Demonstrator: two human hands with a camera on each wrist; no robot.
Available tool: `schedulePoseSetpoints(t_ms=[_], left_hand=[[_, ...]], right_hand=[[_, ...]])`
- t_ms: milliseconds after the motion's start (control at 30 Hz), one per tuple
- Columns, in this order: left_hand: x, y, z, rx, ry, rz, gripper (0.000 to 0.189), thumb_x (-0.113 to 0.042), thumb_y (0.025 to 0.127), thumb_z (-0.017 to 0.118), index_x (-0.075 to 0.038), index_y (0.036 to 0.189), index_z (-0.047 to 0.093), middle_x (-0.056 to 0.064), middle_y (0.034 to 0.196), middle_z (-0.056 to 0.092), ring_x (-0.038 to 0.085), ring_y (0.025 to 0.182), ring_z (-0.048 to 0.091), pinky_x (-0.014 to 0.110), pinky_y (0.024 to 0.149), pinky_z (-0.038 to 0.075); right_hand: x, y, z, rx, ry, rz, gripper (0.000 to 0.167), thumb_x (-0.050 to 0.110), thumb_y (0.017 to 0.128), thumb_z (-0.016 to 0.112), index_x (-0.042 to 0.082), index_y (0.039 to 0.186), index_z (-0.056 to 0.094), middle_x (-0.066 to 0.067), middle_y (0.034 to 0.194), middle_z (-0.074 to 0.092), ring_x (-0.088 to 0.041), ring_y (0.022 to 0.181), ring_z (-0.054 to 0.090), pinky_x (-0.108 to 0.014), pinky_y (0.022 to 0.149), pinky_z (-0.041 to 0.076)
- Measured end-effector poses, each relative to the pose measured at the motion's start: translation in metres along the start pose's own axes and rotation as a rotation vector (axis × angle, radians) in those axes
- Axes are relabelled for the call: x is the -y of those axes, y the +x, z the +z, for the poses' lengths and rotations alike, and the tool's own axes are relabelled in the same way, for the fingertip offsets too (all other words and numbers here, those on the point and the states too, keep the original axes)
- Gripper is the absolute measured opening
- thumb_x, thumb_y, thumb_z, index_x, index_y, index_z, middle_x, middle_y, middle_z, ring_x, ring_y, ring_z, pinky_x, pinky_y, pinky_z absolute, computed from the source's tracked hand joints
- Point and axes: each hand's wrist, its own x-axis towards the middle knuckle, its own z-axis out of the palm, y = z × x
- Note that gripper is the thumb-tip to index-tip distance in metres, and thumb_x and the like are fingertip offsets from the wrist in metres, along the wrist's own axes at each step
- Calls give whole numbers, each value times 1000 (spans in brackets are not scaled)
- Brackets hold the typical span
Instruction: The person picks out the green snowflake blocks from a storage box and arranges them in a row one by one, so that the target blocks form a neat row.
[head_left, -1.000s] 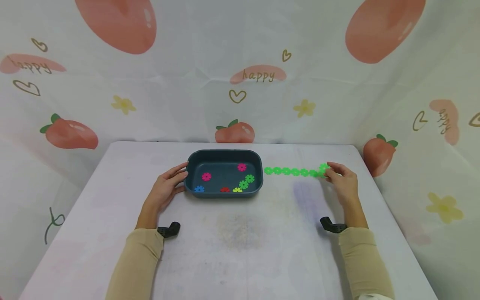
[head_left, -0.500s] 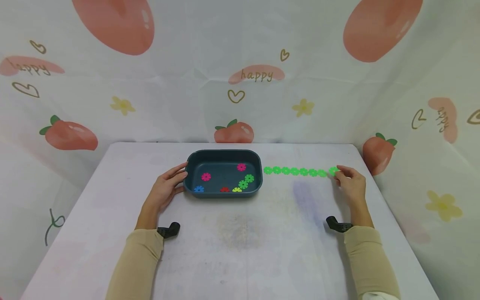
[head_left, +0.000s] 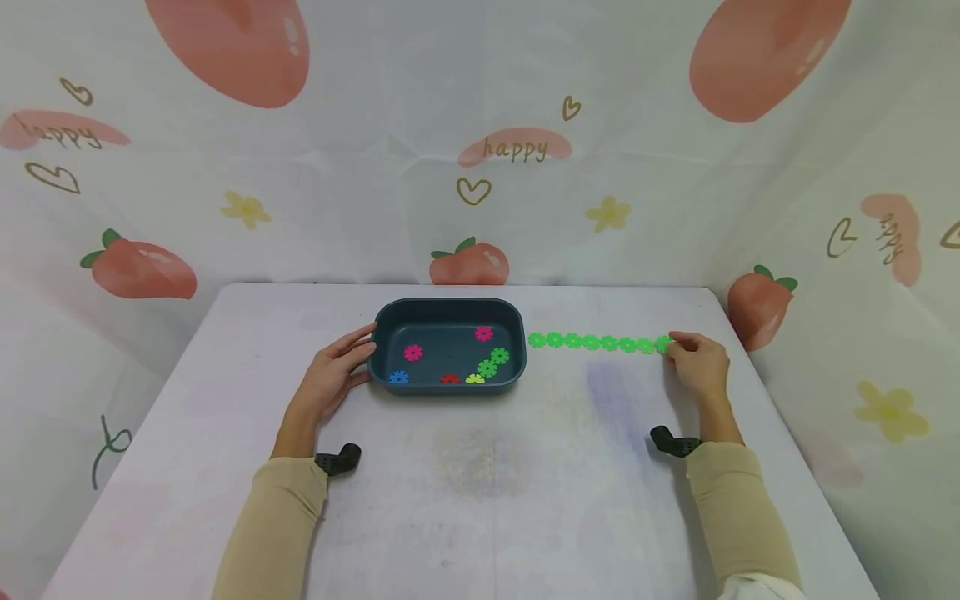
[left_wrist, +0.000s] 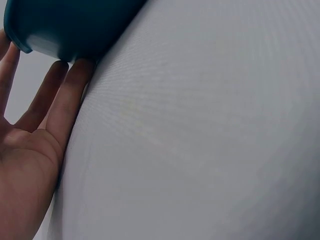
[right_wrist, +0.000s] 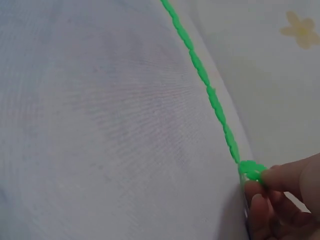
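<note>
My right hand [head_left: 702, 365] pinches a green snowflake disc [right_wrist: 251, 168] between thumb and fingers, tilted up from the table. This disc sits right at the right end of a straight row of several green snowflake discs [head_left: 592, 342] lying flat on the table. My left hand [head_left: 327, 377] touches the left side of a dark teal bin [head_left: 450, 389], its fingers extended against the wall and near the rim. In the left wrist view, two fingertips [left_wrist: 80, 67] meet the underside of the bin's wall close to the tabletop.
Inside the bin lie loose discs: two pink [head_left: 413, 353], two green [head_left: 487, 367], one blue [head_left: 399, 377], one red [head_left: 449, 379] and one yellow [head_left: 475, 379]. A fruit-printed curtain [head_left: 517, 200] hangs behind the white table [head_left: 480, 517].
My right hand first moved right, leaving a disc at the row's end. It now holds another green disc against that end, slightly left of half a second ago. The left hand stayed put.
</note>
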Motion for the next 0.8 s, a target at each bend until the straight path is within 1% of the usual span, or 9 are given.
schedulePoseSetpoints(t_ms=[67, 133, 233, 300, 367, 400, 567, 700, 800], left_hand=[[0, 0, 0, -3, 0, -1, 63, -36, 98, 69, -22, 154, 46, -1, 142, 57, 5, 115, 61, 24, 88, 59], [-1, 0, 0, -3, -4, 0, 63, -36, 98, 69, -21, 154, 47, -3, 139, 58, 5, 114, 61, 24, 88, 59], [-1, 0, 0, 2, -10, 4, 62, -34, 98, 69, -20, 155, 46, -6, 133, 61, 4, 114, 61, 24, 88, 59], [-1, 0, 0, 2, -15, 5, 62, -33, 98, 69, -20, 155, 46, -7, 130, 62, 4, 114, 61, 24, 88, 59], [-1, 0, 0, 0, -16, 4, 62, -33, 98, 69, -20, 154, 46, -8, 128, 63, 4, 114, 61, 24, 87, 59], [-1, -1, 0, 0, -16, 4, 62, -34, 98, 69, -20, 155, 46, -9, 128, 63, 4, 114, 61, 24, 88, 59], [-2, -2, 1, -6, -14, -10, 62, -34, 99, 68, -21, 155, 46, -8, 129, 62, 4, 114, 61, 24, 88, 59], [-6, -5, 3, -3, -19, -18, 60, -30, 101, 66, -19, 155, 45, -6, 131, 61, 3, 113, 62, 24, 88, 59], [-10, -7, 5, 3, -16, -17, 59, -28, 102, 65, -17, 156, 44, -5, 132, 60, 3, 113, 61, 24, 88, 59]], right_hand=[[1, 0, 1, -12, -69, -24, 37, 18, 97, 58, 3, 129, 69, -10, 100, 72, -2, 69, 61, -14, 61, 47], [1, 0, 1, -27, -139, -58, 37, 18, 97, 58, 2, 128, 70, -18, 109, 72, -14, 81, 64, -19, 66, 45], [2, -1, 2, -34, -205, -99, 38, 18, 97, 56, 0, 128, 69, -24, 116, 70, -33, 101, 63, -34, 78, 48], [2, 0, 2, -26, -235, -125, 38, 17, 97, 56, -2, 128, 68, -26, 118, 68, -40, 109, 60, -44, 84, 48], [2, 1, 1, -16, -257, -137, 37, 18, 98, 57, -2, 127, 68, -26, 118, 68, -43, 111, 60, -52, 90, 48], [2, 1, 1, -10, -275, -148, 36, 18, 98, 57, -2, 125, 69, -26, 118, 69, -43, 111, 60, -54, 91, 48], [0, 4, 0, -2, -337, -185, 34, 20, 99, 57, -1, 121, 70, -25, 115, 69, -43, 108, 62, -54, 87, 48], [1, 3, -1, 14, -349, -191, 38, 22, 100, 53, -4, 126, 66, -27, 115, 64, -44, 106, 59, -54, 86, 47], [5, 0, -2, 40, -367, -200, 43, 23, 102, 49, -6, 132, 61, -30, 118, 60, -45, 108, 57, -57, 90, 46]])
